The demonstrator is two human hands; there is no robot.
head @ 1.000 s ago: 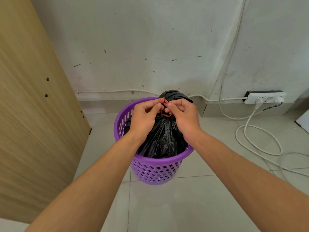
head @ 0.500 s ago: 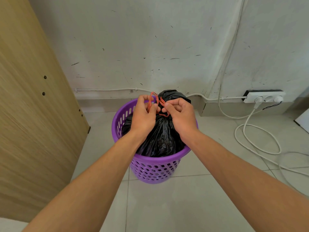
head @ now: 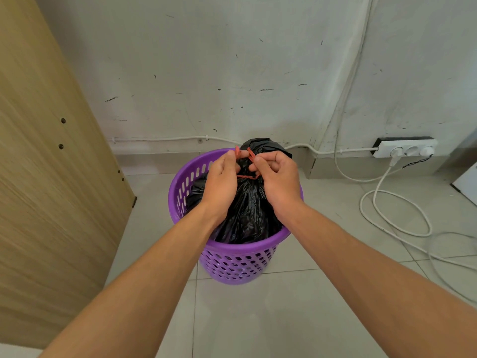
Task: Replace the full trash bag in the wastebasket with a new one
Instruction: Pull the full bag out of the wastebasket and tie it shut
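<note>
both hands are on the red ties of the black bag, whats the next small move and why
Probably pull the two red drawstring ends apart to snug the knot. The left hand and right hand each pinch an end above the gathered neck of the black trash bag, which sits in the purple wastebasket. The string loops the neck, but whether the knot is finished cannot be told.

A scuffed room corner with a tiled floor

Pale wall flecked with dark marks; wooden panel at left; white power strip low on the wall, white cable looped over grey floor tiles.
</note>
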